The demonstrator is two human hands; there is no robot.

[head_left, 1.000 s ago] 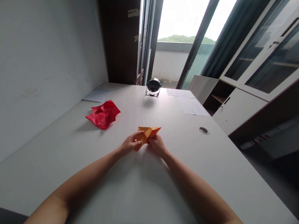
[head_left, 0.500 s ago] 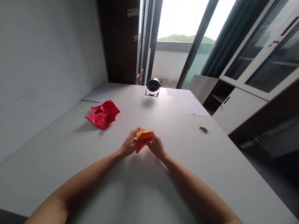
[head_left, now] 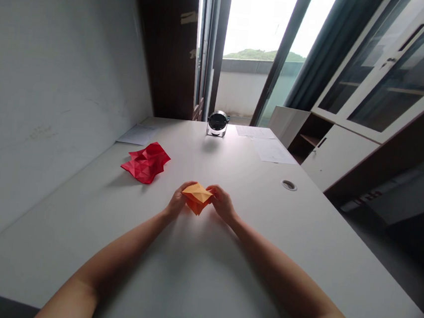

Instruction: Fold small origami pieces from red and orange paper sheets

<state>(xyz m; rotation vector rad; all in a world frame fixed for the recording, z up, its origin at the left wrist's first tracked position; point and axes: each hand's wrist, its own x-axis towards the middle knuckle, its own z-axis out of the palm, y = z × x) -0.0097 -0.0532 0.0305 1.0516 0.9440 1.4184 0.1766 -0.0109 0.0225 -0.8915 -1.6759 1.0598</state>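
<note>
A folded piece of orange paper [head_left: 197,197] is held between both hands just above the white table [head_left: 195,257], near its middle. My left hand [head_left: 176,203] pinches its left corner and my right hand [head_left: 223,202] pinches its right corner, fingers closed on the paper. The paper's upper face is a pale orange diamond with a darker folded part below. A creased red paper [head_left: 146,161] lies flat on the table to the far left, apart from both hands.
A small round black and silver device [head_left: 217,123] stands at the table's far edge. White sheets [head_left: 272,150] lie at the far right and another sheet [head_left: 138,134] by the left wall. A cable hole [head_left: 289,185] sits right of the hands. Cabinets stand to the right.
The orange paper has been turned and opened between the hands, from a pointed shape reaching right to a compact diamond. Both hands shifted slightly apart and away from me.
</note>
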